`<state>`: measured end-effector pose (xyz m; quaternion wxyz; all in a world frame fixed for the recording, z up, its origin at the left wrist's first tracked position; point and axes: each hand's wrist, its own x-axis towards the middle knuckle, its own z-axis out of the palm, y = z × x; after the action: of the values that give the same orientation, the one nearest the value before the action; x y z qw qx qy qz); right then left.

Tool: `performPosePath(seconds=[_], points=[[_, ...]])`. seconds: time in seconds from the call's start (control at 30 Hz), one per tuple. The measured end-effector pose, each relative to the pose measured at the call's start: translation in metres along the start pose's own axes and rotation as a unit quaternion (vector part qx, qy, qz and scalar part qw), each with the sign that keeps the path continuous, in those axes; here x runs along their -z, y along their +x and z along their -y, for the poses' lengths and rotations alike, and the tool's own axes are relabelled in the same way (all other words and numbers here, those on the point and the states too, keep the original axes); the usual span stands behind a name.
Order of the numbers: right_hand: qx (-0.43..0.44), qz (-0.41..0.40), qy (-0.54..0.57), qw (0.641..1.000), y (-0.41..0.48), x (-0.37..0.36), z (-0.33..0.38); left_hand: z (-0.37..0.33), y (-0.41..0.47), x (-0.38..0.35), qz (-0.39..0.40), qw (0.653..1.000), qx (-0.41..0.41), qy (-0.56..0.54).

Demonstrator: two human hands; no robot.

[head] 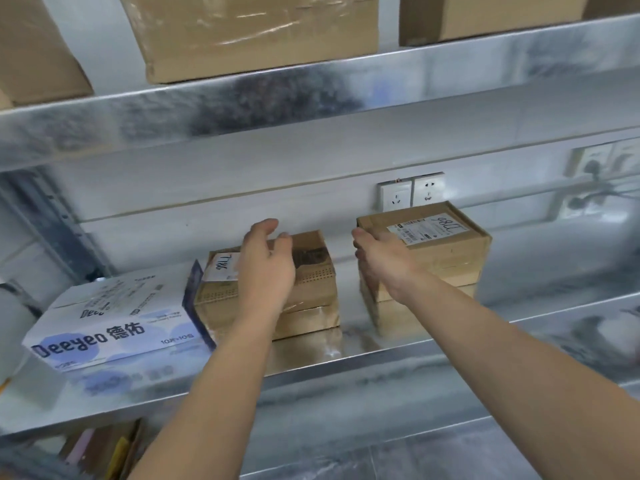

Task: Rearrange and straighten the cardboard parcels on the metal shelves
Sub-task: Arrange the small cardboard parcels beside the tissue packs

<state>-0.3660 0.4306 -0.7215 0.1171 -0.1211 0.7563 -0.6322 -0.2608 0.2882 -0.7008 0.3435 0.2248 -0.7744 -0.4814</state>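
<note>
– On the middle metal shelf [346,372], how do things look to you? Two brown stacks, with the white and blue Deeyeo carton [114,323] sitting skewed off to the left.

– Your right hand [381,261] looks clamped on the left edge of the labelled parcel [433,237]. That's the one on top of the right stack [415,306], with the thumb on its top and the fingers curled down its side. Your left hand [268,265] is spread loose over the top of the middle stack [304,289]. It isn't gripping anything, and I honestly can't tell if the palm is touching.

– So what bites you from here?

– Mostly that one-sided hold, I'd say. If you pull or twist the labelled parcel by just that edge, it'll probably pivot instead of sliding straight. The lower parcels already look a bit stepped, so friction could drag them along too. They sit close to the shelf's front lip, and the bottom one might get nudged over it.

– And the left side?

– The middle stack is touching, or just beside, the Deeyeo carton. Shove that stack left with a flat hand and you'd likely push the carton further askew. The top parcel could also skate off the one under it, since the tape looks shiny. My guess is it's safer to steady each stack from both sides before moving anything.
</note>
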Motion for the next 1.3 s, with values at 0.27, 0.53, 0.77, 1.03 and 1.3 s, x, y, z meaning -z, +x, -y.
performPosePath(seconds=[0.27, 0.53, 0.77, 1.03, 1.3], points=[[0.018, -0.044, 0.022, 0.999, -0.015, 0.101, -0.003, -0.030, -0.032, -0.095, 0.064, 0.997, 0.032, -0.035], [0.008, -0.180, 0.035, 0.983, 0.005, 0.194, -0.027, -0.022, -0.033, -0.161, 0.054, 0.980, 0.166, -0.097], [-0.114, -0.098, 0.046, 0.988, 0.035, 0.229, -0.048, -0.021, -0.029, -0.189, 0.046, 0.954, 0.262, -0.138], [-0.174, -0.047, 0.086, 0.980, 0.067, 0.211, -0.039, -0.029, -0.012, -0.186, 0.063, 0.913, 0.353, -0.196], [-0.174, -0.030, 0.067, 0.982, 0.071, 0.180, -0.025, -0.018, 0.009, -0.173, 0.113, 0.908, 0.344, -0.212]])
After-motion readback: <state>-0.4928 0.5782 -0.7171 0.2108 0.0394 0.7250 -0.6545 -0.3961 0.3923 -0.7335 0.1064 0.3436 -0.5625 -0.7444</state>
